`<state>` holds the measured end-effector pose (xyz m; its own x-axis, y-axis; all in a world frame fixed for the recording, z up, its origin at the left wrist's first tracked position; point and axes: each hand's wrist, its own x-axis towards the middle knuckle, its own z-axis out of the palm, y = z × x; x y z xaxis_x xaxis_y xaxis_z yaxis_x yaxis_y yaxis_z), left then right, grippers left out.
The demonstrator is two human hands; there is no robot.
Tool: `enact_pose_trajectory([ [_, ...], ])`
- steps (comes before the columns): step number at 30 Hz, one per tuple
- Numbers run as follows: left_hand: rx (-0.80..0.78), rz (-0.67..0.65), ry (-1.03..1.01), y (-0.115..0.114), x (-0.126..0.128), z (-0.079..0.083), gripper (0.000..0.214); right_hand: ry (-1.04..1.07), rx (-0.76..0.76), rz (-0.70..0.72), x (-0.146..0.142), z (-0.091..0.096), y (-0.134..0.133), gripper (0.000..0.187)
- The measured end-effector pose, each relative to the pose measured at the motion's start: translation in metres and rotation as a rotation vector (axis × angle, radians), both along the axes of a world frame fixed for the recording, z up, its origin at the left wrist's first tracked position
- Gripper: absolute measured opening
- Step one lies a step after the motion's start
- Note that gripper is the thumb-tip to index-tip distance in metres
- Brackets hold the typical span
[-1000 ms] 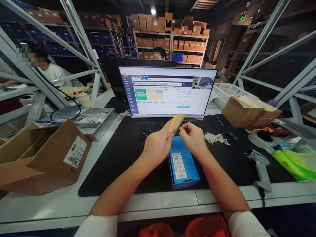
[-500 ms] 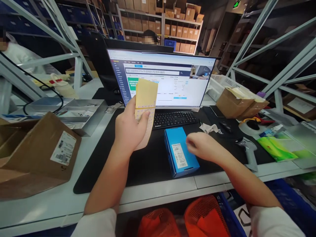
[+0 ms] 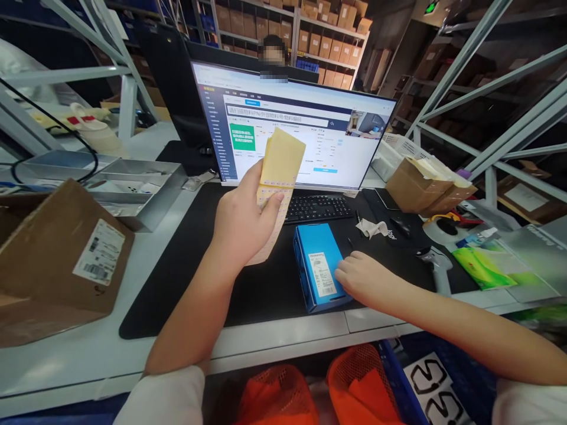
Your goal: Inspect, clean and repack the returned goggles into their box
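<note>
My left hand [image 3: 245, 215] grips a folded yellow sheet of small stickers [image 3: 283, 159], thumb across its front, holding it raised before the monitor. On the black desk mat lies a blue box [image 3: 316, 248] with a white printed label on top. My right hand [image 3: 365, 277] rests at the box's right edge, fingers curled and closed. Whether anything is inside those fingers is hidden; a thin dark tip shows just above them.
Behind the box are a keyboard [image 3: 316, 208] and a lit monitor [image 3: 292, 136]. An open carton [image 3: 66, 260] stands at left, near grey trays [image 3: 137, 195]. To the right lie a crumpled tissue [image 3: 372, 228], a mouse [image 3: 400, 226], a barcode scanner [image 3: 436, 265] and a tape roll [image 3: 443, 229].
The yellow sheet has tilted to the right in my left hand. My right hand has lowered slightly along the box's right edge, and the camera view has shifted a little.
</note>
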<state>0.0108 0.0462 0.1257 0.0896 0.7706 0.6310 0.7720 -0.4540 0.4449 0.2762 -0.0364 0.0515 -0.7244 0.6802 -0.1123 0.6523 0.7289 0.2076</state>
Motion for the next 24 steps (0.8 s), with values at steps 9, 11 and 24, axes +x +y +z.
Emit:
enact_pose_trajectory([
  [9, 0.025, 0.029, -0.039, 0.006, -0.012, 0.003, 0.057, 0.322, -0.018, -0.157, 0.025, -0.015, -0.035, 0.041],
  [11, 0.047, 0.041, -0.054, 0.008, -0.019, 0.005, 0.055, 0.379, 0.005, -0.193, 0.029, -0.034, -0.043, 0.053],
  [24, -0.292, -0.047, 0.031, 0.134, -0.167, -0.031, 0.064, 0.589, 0.072, -0.197, 0.037, -0.081, -0.047, 0.052],
])
